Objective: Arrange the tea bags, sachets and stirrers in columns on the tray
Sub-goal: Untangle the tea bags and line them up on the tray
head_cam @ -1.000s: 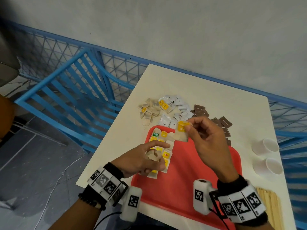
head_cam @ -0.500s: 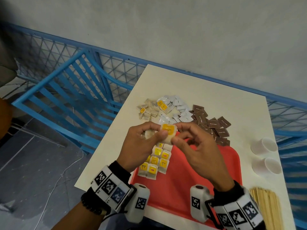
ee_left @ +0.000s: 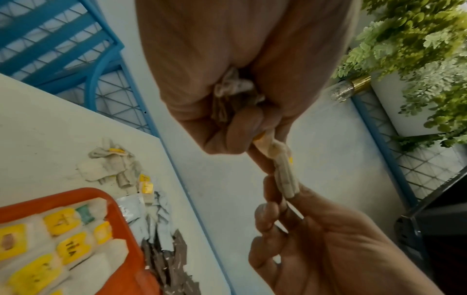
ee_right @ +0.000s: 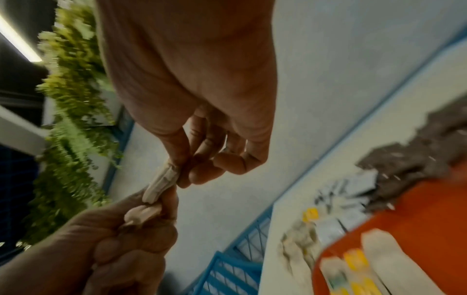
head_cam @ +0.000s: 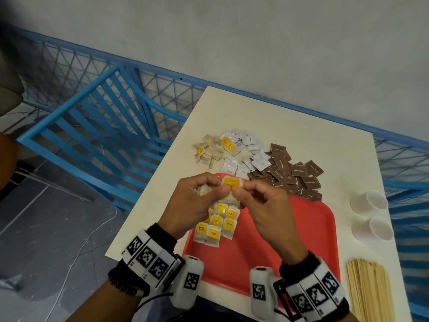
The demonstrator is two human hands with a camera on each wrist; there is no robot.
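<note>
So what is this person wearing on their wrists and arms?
Both forearms are bare, with no sleeves. Each wrist carries a black band under a white strap of black square-code markers, plus a rounded white camera pod with its own marker. The left wrist adds a dark beaded bracelet and a black cable.

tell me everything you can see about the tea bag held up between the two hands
The tea bag is a small pale paper pouch with a yellow tag on its upper face. It is held in the air above the far edge of the red tray, pinched by the left hand on one side and the right hand on the other. The left hand also holds other crumpled pale bags.
</note>
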